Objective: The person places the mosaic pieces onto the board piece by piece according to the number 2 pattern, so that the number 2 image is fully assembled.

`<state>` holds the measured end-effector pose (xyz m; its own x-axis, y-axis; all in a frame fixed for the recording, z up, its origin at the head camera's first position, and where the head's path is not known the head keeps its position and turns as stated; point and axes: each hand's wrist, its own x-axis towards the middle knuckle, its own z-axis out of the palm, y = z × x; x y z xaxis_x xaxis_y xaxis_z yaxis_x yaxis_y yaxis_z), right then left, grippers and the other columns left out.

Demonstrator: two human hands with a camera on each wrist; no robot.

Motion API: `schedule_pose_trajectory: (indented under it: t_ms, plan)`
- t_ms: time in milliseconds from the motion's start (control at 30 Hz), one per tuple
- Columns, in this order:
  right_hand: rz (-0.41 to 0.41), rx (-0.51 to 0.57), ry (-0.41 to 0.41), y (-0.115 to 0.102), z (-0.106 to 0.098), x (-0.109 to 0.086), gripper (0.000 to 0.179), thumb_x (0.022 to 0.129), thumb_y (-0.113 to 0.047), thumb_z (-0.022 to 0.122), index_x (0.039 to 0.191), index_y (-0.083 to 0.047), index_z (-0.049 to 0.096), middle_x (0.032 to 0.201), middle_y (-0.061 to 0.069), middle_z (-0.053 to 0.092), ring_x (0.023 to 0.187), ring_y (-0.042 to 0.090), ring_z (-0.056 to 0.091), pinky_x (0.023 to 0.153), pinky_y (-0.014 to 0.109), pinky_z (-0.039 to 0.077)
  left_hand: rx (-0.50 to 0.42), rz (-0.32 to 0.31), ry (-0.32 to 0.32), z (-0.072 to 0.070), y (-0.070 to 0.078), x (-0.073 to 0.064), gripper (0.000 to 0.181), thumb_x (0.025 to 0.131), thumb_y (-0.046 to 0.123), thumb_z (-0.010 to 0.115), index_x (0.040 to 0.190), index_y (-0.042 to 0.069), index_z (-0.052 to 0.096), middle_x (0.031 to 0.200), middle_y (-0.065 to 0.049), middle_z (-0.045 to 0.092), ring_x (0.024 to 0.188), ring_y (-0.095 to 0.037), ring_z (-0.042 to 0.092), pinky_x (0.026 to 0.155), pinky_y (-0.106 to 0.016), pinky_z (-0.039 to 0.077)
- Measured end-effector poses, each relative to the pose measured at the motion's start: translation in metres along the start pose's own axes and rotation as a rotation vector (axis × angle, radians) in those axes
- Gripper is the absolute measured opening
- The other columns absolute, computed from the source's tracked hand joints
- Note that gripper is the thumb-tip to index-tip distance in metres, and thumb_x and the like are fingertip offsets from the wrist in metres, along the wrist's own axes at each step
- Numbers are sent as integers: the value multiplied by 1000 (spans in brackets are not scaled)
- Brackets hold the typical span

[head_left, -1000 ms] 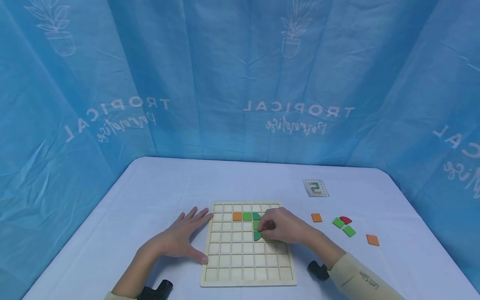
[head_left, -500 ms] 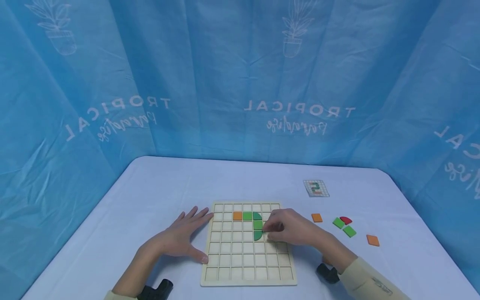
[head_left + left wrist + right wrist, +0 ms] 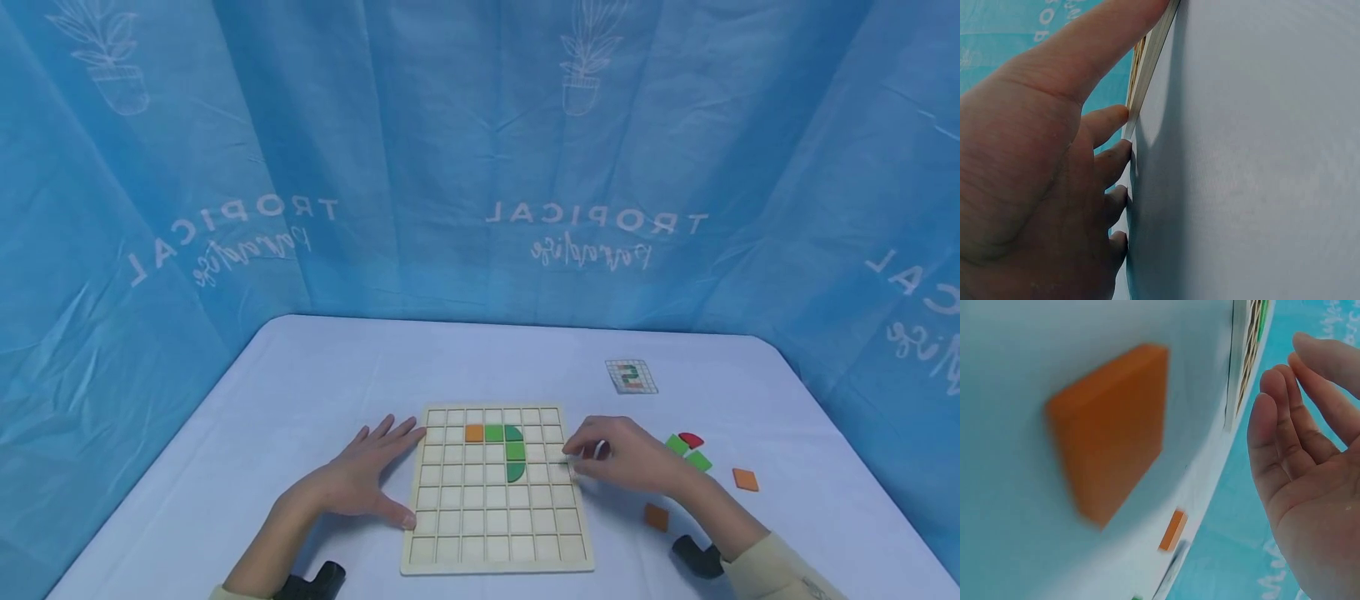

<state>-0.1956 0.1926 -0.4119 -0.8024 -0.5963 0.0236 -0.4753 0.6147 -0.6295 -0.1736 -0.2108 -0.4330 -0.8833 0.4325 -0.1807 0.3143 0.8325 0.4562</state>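
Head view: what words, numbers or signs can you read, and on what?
"TROPICAL": curtain, mirrored, repeated; cut off at far right.
"Paradise": curtain, mirrored script, below it.
"2": coloured pattern on card.
Right sleeve: print too blurred to read.
Board: no text visible.

Pale square grid board (image 3: pixel 497 497): wood by appearance, matt and smooth, raised ribs between cells. Orange square tile (image 3: pixel 1113 440): matt, flat-faced, blurred in the right wrist view; painted wood or plastic cannot be determined. Green square tile (image 3: pixel 515 451): smooth, evenly coloured. White table cover (image 3: pixel 322 367): matt cloth, lightly creased. Blue printed curtain (image 3: pixel 420 150): creased fabric, faint sheen. Beige sleeve (image 3: pixel 776 571): matt cloth. Black angular wrist fitting (image 3: pixel 697 557): smooth, plastic-looking.
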Motion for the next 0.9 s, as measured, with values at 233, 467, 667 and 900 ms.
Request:
schedule_pose_trajectory:
  t_ms: [233,467,667,900]
  plan:
    - [39,-29,65,12,-12,-20,19,84,-16,75,103,-21,73,91,-10,66,79,6,58,71,25,53,-1,-22,-5,1,0,1,124,50,77,76,153,26,29,159,2,16,146,-28,0,114,-53,-1]
    - [88,24,93,28,-25,-42,20,85,-23,75,104,-20,71,99,-6,67,84,9,60,74,27,53,5,-32,-5,1,0,2,125,48,78,75,153,28,29,159,4,16,146,-27,0,114,-53,-2]
    - [186,6,137,37,-32,-55,22,83,-20,77,104,-19,71,98,-7,66,83,11,59,71,27,54,-4,-14,-7,1,-1,1,124,49,78,75,153,27,28,159,2,17,146,-29,0,114,-54,-2]
    - [269,32,173,45,-41,-72,26,84,-21,75,109,-19,70,101,-5,66,84,13,60,74,26,54,-1,-10,-3,0,0,1,124,50,77,75,153,27,28,159,2,17,146,-29,1,114,-54,-1]
